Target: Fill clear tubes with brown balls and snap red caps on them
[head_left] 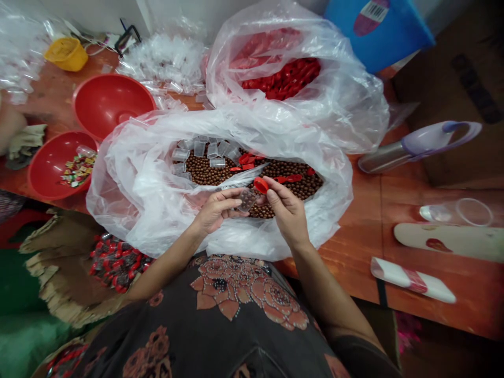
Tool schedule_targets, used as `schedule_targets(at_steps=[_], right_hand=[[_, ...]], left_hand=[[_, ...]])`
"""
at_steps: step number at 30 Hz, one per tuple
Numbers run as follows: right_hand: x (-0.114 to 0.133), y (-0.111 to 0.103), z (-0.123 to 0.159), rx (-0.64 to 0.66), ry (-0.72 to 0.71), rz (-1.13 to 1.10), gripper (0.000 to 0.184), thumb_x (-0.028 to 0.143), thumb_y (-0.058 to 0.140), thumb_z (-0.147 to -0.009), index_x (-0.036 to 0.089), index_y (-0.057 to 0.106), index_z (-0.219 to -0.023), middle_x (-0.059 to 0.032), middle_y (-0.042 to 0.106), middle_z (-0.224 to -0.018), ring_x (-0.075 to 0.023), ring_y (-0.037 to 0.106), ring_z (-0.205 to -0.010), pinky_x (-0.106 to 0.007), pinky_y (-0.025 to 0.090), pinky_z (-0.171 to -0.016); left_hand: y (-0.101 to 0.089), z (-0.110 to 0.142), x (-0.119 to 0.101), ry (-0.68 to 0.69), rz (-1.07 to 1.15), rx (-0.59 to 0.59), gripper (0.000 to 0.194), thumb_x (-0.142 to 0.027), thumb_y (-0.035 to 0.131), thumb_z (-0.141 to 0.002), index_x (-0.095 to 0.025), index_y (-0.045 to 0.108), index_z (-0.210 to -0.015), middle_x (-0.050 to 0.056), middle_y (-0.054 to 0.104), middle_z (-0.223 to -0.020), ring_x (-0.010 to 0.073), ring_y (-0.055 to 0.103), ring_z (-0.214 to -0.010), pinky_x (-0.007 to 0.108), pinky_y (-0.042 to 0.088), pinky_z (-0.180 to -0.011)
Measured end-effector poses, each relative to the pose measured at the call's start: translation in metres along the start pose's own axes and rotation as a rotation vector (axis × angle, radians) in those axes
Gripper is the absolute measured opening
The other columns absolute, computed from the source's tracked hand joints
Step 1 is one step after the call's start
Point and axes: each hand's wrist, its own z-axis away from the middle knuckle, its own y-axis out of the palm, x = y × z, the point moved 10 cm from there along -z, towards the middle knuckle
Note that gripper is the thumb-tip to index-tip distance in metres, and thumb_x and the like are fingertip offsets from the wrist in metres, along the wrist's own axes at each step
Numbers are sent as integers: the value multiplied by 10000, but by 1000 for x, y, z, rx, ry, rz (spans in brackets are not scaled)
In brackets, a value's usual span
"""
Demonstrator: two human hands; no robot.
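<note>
My left hand [216,210] grips a small clear plastic cup [247,200] with brown balls inside. Close to its right, my right hand [286,212] pinches a red plastic cap [260,185], held apart from the cup. Both hands are above an opened white plastic bag [129,173] holding many small brown balls [207,170]. Several empty clear cups [200,147] lie on the balls at the bag's left side. Red caps with strap-like handles [289,179] rest on the balls behind my hands.
Behind is another bag [346,94] of red caps. Two red bowls [112,100] stand at left, one holding small colourful pieces. A purple-topped bottle [394,152] and plastic packets [413,281] lie right. A carton [63,283] of filled red-capped cups sits below the table edge.
</note>
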Motion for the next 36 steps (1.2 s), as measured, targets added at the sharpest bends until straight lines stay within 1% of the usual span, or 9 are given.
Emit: schedule_targets(at_steps=[4,8,10,15,19,22,29,33,36], right_hand=[[8,-10,0,-45,-33,84,351,353,562,-954,310,630,-1296,-4,755,-901,-153,699,-762,-378,594,-808],[30,-6,1,10,-207,278,305,280,569,-951,310,674,-1236,-29,731,-1139,-174,693,-979,-389,560,-919],[41,-2,3,42,-313,339,310,235,558,-956,309,675,-1233,-34,721,-1178,-181,667,-1080,-394,535,-966],[52,4,8,70,-457,474,367,180,534,-958,331,644,-1273,-33,719,-1194,-194,667,-1090,-427,536,-940],[52,7,8,99,-472,560,390,173,525,-951,366,640,-1271,-15,718,-1208,-218,672,-1078,-466,534,-915],[54,7,9,92,-456,551,365,196,541,-948,372,658,-1247,-12,725,-1191,-227,681,-1054,-476,542,-902],[52,10,13,77,-490,582,333,262,585,-941,351,642,-1257,-32,721,-1202,-234,681,-1083,-475,556,-932],[39,17,13,90,-529,643,559,418,712,-849,275,541,-1361,-104,671,-1280,-288,632,-1179,-524,523,-1003],[32,19,14,81,-549,621,614,401,692,-866,250,465,-1416,-137,641,-1311,-292,614,-1210,-520,522,-1014]], left_hand=[[5,1,-3,16,26,27,342,-147,750,-699,-165,768,-1041,101,745,-1058,189,717,-814,375,618,-783],[8,1,-2,11,48,49,335,-171,748,-722,-163,771,-1056,115,747,-1076,205,721,-850,374,619,-790],[8,1,-1,18,54,47,324,-182,749,-729,-161,774,-1052,120,748,-1075,207,723,-849,370,622,-779],[4,0,1,25,50,22,331,-171,757,-719,-161,778,-1049,128,757,-1050,226,731,-861,389,619,-796],[4,1,3,22,23,40,347,-193,769,-734,-179,771,-1081,126,753,-1075,233,731,-888,411,613,-831],[4,2,1,48,-18,33,380,-208,789,-722,-191,765,-1100,121,749,-1096,230,725,-922,381,612,-827],[1,1,-4,183,-153,-51,396,-272,798,-724,-224,755,-1115,82,744,-1129,181,714,-897,346,606,-824],[-1,-1,-3,203,-133,-105,391,-262,801,-707,-195,757,-1089,77,747,-1088,169,704,-876,317,604,-791],[2,-3,0,194,-81,-104,371,-242,807,-690,-175,753,-1051,81,749,-1034,160,698,-847,298,598,-765]])
